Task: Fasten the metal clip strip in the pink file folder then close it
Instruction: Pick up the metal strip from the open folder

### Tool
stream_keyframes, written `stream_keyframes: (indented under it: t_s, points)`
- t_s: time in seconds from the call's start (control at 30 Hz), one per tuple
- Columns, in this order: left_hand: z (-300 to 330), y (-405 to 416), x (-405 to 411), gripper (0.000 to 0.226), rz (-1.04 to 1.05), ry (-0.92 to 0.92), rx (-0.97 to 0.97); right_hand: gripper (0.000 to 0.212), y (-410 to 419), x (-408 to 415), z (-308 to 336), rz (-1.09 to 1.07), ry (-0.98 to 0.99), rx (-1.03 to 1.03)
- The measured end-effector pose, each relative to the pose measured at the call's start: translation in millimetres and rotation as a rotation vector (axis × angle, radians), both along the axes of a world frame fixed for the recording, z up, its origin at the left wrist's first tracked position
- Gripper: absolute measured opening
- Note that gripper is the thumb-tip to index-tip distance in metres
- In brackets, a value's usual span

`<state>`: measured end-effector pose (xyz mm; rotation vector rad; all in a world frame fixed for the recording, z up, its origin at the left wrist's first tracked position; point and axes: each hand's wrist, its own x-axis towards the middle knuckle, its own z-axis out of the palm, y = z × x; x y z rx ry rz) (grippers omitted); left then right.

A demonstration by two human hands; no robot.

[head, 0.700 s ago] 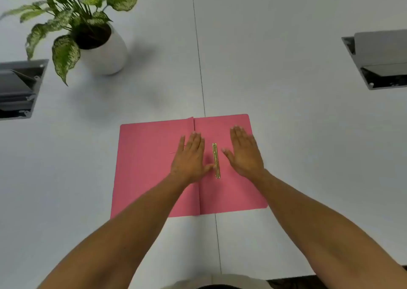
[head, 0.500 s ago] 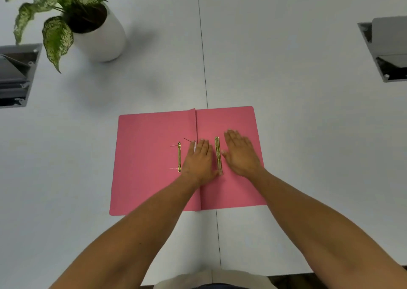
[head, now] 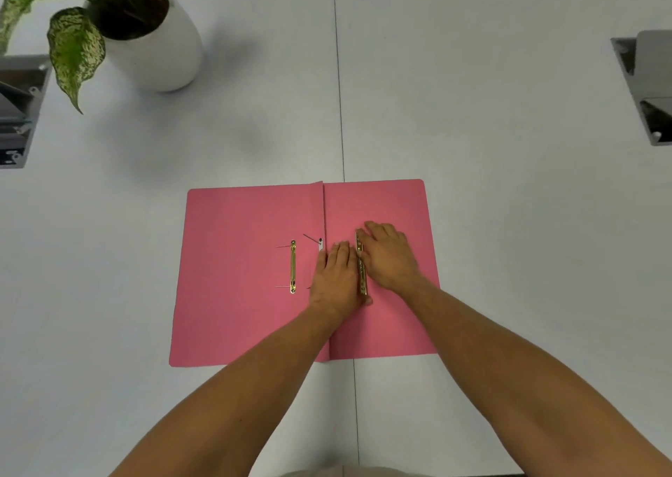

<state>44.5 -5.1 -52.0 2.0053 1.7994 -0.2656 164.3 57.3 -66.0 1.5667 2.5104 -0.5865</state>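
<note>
The pink file folder (head: 236, 316) lies open and flat on the white table. A gold metal clip strip (head: 361, 269) sits on its right leaf, tipped up on its long edge. My left hand (head: 336, 276) rests over the fold, its thumb against the strip's near end. From the other side, my right hand (head: 391, 254) presses its fingers against the strip, so both hands pinch it. A second gold fastener bar (head: 293, 266) with thin prongs lies on the left leaf, clear of my hands.
A potted plant in a white pot (head: 156, 51) stands at the far left. Grey cable boxes are sunk into the table at the left edge (head: 16, 113) and the right edge (head: 651, 87). A seam (head: 340, 94) runs down the table's middle.
My left hand slid right off the left leaf, uncovering the fastener bar. My right hand closed in on the strip, which tipped onto its edge.
</note>
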Motion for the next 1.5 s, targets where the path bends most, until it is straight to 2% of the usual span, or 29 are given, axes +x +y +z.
stream_keyframes:
  t_s: [0.27, 0.47, 0.97, 1.13, 1.27, 1.37, 1.5]
  points:
    - [2.1, 3.7, -2.6, 0.118, 0.043, -0.022, 0.063, 0.032, 1.0, -1.4, 0.9, -0.053, 0.095, 0.028]
    - [0.0, 6.7, -1.6, 0.122, 0.064, -0.037, 0.068, 0.043, 13.4, -4.0, 6.4, -0.059, 0.124, -0.01]
    - [-1.2, 6.9, -4.1, 0.125, 0.119, -0.13, 0.079, 0.017, 20.0, -11.9, 7.1, -0.088, 0.162, 0.014]
    - [-1.2, 5.5, -5.1, 0.127, 0.092, -0.104, 0.087, 0.006, 23.9, -12.3, 10.3, -0.251, 0.308, -0.113]
    - [-1.0, 4.3, -4.2, 0.125, 0.05, -0.064, 0.084, 0.014, 24.8, -11.7, 15.2, -0.498, 0.524, -0.257]
    - [2.1, 0.8, -7.0, 0.114, 0.06, -0.116, 0.098, 0.016, 25.0, -8.6, 20.6, -0.608, 0.622, -0.288]
    - [17.2, -0.9, -24.1, 0.071, 0.183, -0.234, 0.247, 0.014, 28.1, -7.2, 31.7, -0.743, 0.809, -0.37]
